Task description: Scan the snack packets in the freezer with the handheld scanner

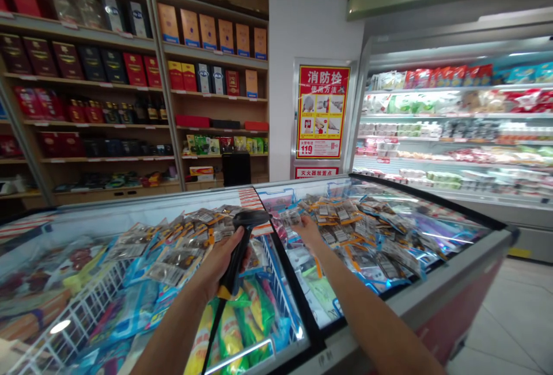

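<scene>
My left hand (pixel 222 262) is wrapped round the grip of a black barcode scanner (pixel 239 251), its cable running down toward me. The scanner's head points right, toward my right hand (pixel 307 230). That hand is closed on a small clear packet (pixel 290 218) with a printed label. Beneath both hands are the glass lids of a chest freezer (pixel 322 337). Many similar packets (pixel 341 216) with orange and blue edges lie in a spread pile on the right lid, and another pile of packets (pixel 173 254) lies on the left.
Under the glass are a white wire basket (pixel 78 311) and green-yellow bags (pixel 237 323). Shelves of boxed goods (pixel 207 32) stand behind on the left. A red fire-hydrant sign (pixel 324 111) hangs on the wall. An open chiller (pixel 453 127) is at right, beside the tiled floor (pixel 510 311).
</scene>
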`<state>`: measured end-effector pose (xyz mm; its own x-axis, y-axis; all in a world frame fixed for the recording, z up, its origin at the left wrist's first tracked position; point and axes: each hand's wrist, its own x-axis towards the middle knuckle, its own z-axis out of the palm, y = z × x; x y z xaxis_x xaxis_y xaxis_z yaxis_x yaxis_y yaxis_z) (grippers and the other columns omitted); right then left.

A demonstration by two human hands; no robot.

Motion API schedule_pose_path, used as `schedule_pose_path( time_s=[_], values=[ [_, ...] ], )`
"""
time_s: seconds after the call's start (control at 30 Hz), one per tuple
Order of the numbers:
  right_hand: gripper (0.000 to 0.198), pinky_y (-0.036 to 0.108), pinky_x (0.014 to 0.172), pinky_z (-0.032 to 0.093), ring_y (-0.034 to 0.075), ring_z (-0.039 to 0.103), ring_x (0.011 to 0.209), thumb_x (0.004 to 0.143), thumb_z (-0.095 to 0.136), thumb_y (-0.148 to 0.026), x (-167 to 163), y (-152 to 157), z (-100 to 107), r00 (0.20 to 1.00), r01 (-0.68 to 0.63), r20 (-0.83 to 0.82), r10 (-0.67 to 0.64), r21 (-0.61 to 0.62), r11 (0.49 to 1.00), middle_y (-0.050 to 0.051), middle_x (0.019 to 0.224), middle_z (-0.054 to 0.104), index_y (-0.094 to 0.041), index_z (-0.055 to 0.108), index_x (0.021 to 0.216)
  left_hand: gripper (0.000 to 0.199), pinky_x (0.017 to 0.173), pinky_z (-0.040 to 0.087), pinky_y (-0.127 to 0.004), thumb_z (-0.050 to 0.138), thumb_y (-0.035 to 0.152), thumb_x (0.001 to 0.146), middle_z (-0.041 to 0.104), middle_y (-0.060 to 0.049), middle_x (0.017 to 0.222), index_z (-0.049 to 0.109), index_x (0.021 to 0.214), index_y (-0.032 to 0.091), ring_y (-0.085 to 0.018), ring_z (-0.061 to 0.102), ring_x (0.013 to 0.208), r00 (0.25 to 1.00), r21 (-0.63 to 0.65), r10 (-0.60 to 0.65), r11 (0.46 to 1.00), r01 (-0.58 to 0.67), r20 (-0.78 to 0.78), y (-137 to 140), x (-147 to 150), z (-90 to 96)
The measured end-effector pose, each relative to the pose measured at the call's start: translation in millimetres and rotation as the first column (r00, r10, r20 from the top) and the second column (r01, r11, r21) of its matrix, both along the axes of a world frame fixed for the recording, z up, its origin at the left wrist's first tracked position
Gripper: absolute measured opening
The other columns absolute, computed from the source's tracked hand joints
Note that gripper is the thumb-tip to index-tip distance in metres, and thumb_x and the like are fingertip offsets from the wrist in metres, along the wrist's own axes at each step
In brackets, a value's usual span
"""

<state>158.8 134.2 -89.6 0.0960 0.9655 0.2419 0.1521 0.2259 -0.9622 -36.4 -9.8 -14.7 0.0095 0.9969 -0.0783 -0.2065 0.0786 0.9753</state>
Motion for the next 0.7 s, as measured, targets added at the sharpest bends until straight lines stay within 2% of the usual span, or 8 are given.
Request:
schedule_pose_path(
  time_s=[0.1, 0.27, 0.6, 0.7],
  values=[
    [0.025, 0.031, 0.073, 0.044, 0.017, 0.058, 0.073, 0.052, 0.060, -0.017, 3, 2, -3, 0.969, 0.003, -0.248, 0.001, 0.016, 1.000, -0.001, 0.072, 0.063, -0.018, 0.056, 0.077, 0.041, 0.038, 0.037, -0.017, 0.056, 0.053, 0.066, 0.056, -0.001, 0.050, 0.055, 0.064, 0.013, -0.007, 0.048, 0.040, 0.998, -0.011, -0.040, 0.999, 0.040, 0.046, -1, 1, 2.1],
    [0.028, 0.033, 0.074, 0.043, 0.017, 0.056, 0.072, 0.047, 0.064, -0.020, 4, 5, -5, 0.930, -0.011, -0.366, 0.025, 0.039, 0.999, -0.001, 0.069, 0.062, -0.018, 0.056, 0.073, 0.037, 0.039, 0.037, -0.017, 0.056, 0.050, 0.069, 0.057, -0.001, 0.053, 0.056, 0.071, 0.013, -0.007, 0.048, 0.042, 0.981, -0.008, -0.103, 0.994, 0.106, 0.162, -6, 1, 7.7],
    [0.027, 0.031, 0.071, 0.044, 0.015, 0.058, 0.069, 0.051, 0.062, -0.021, 5, 8, -11, 0.932, -0.040, -0.358, 0.050, 0.036, 0.999, -0.003, 0.070, 0.063, -0.019, 0.054, 0.076, 0.033, 0.039, 0.037, -0.017, 0.055, 0.046, 0.072, 0.056, 0.000, 0.053, 0.055, 0.079, 0.014, -0.008, 0.049, 0.041, 0.983, -0.033, -0.116, 0.992, 0.122, 0.142, -5, 3, 4.4],
    [0.030, 0.030, 0.068, 0.045, 0.016, 0.059, 0.069, 0.054, 0.059, -0.022, 6, 12, -11, 0.971, 0.058, -0.235, -0.045, 0.045, 0.997, -0.001, 0.073, 0.063, -0.018, 0.053, 0.083, 0.033, 0.039, 0.037, -0.017, 0.056, 0.046, 0.071, 0.056, 0.000, 0.053, 0.055, 0.075, 0.014, -0.008, 0.049, 0.041, 0.988, -0.013, -0.109, 0.994, 0.111, 0.108, -5, 2, 4.3]
  ],
)
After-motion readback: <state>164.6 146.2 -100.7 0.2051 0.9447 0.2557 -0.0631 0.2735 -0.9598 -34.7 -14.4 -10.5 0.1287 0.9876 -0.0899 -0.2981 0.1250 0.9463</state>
